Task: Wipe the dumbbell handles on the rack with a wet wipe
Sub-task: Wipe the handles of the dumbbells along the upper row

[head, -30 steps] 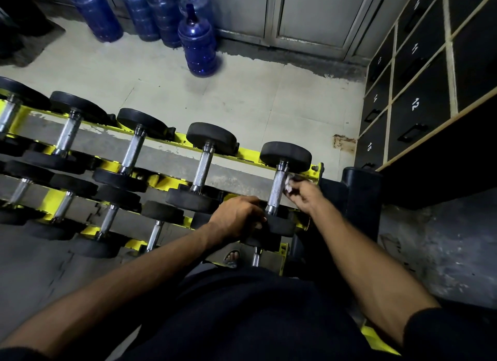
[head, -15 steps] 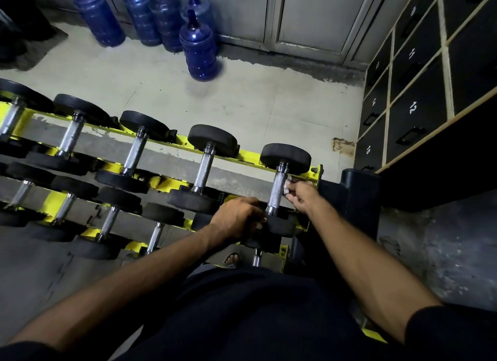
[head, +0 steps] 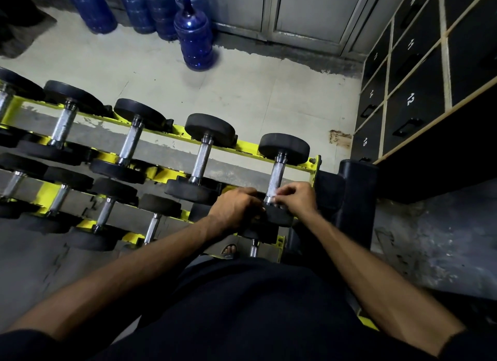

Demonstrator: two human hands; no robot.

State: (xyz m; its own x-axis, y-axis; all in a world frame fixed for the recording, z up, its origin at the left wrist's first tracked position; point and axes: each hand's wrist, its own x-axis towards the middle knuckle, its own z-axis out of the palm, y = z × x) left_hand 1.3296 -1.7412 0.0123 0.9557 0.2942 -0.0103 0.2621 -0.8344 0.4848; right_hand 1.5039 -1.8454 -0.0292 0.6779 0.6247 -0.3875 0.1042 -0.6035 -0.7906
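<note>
Both hands are working on the rightmost dumbbell (head: 283, 148) on the top tier of the yellow rack (head: 315, 164).

The right hand (head: 297, 199) is curling its fingers and pinching a small white wet wipe (head: 274, 199) against the lower end of the knurled chrome handle (head: 277, 175), just above the near black head (head: 278, 216). The left hand (head: 236, 207) is clenching its fingers over that near head. Blue water jugs (head: 194, 36) are standing on the floor beyond the rack, and numbered lockers (head: 409, 100) are lining the right wall.
</note>
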